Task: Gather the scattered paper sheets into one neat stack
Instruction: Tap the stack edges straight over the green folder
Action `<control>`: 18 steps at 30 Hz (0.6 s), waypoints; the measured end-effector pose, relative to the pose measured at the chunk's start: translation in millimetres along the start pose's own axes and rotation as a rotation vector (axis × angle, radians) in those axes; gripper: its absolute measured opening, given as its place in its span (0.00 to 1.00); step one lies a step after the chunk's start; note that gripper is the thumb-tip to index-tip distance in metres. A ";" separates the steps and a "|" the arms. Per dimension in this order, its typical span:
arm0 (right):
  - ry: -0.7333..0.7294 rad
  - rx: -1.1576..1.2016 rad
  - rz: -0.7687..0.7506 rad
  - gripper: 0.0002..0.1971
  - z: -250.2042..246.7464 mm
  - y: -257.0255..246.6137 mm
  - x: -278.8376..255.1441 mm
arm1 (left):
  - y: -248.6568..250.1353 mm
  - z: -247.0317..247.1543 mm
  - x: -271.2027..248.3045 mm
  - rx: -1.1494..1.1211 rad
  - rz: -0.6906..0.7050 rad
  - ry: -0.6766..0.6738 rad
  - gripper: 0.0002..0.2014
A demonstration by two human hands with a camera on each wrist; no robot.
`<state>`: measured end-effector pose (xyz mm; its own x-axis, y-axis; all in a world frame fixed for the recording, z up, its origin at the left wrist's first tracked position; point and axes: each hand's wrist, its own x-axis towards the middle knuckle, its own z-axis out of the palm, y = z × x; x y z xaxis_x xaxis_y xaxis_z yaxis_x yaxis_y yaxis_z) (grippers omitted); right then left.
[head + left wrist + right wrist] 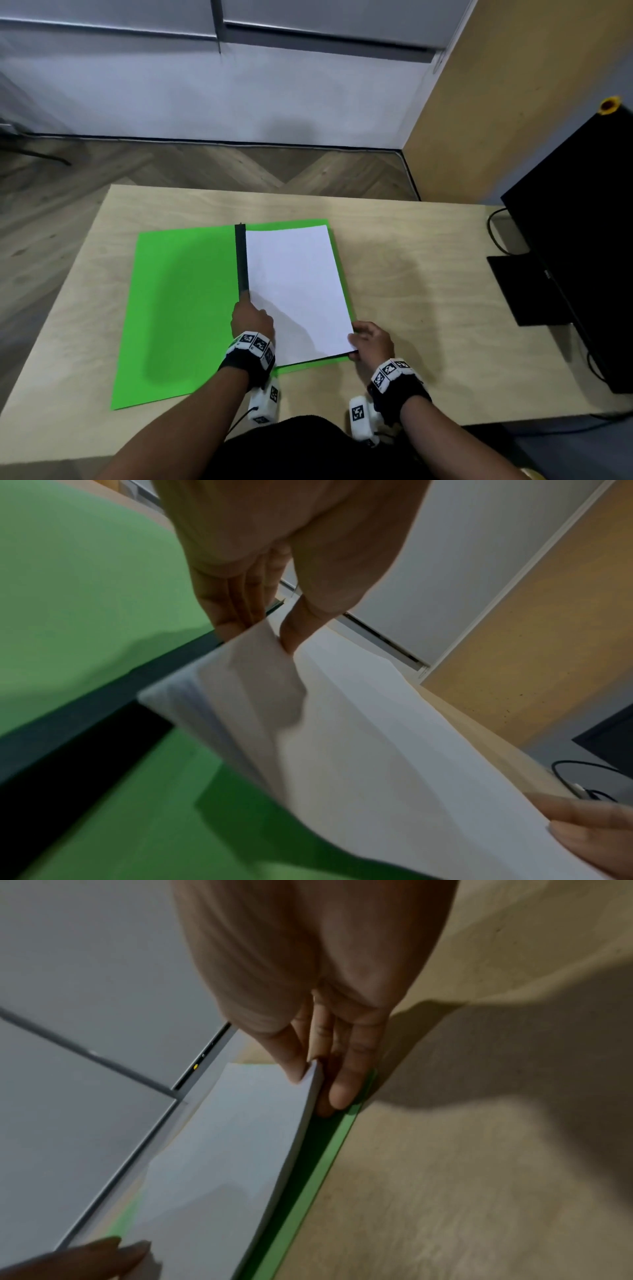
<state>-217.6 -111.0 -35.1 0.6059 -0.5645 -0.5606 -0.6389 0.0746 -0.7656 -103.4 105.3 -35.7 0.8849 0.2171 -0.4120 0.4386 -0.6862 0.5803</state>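
Even overhead light; my arms cast soft shadows on the green folder (178, 308). My wrist views are dim, blurred. Head view bows at edges.

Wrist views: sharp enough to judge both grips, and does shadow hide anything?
Left wrist view: soft, dim, left hand readably pinching the white paper stack. Right wrist view: blurred, right hand pinch readable. Head view: sharp, hand shadows on the open green folder, nothing hidden.

Matt white paper sheets (298, 284) lie on a matt green folder (181, 308) atop a pale wood-grain table (428, 291).
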 end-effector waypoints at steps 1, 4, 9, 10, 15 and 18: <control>-0.012 -0.032 -0.005 0.11 -1.3 -0.4 1.7 | -0.4 1.0 0.0 0.010 0.009 0.001 0.27; -0.016 -0.105 -0.011 0.11 -2.1 0.3 6.9 | -0.8 1.5 0.0 0.044 0.028 0.008 0.25; -0.014 -0.244 -0.048 0.14 -3.1 -2.2 10.6 | 0.7 -1.2 -3.1 0.213 0.070 -0.020 0.23; -0.006 -0.282 -0.061 0.14 -2.3 -3.5 9.7 | 1.0 -2.5 -3.2 0.279 0.088 -0.019 0.21; 0.026 -0.397 -0.116 0.15 -0.2 -6.3 6.2 | 4.7 -1.9 -11.2 0.387 0.112 0.027 0.26; 0.012 -0.440 -0.125 0.16 -1.0 -6.7 5.5 | 0.2 0.6 -11.2 0.275 0.118 0.039 0.33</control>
<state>-210.4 -115.5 -32.7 0.6873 -0.5563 -0.4669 -0.7033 -0.3493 -0.6191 -113.3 102.3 -31.5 0.9351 0.1471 -0.3225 0.2777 -0.8695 0.4084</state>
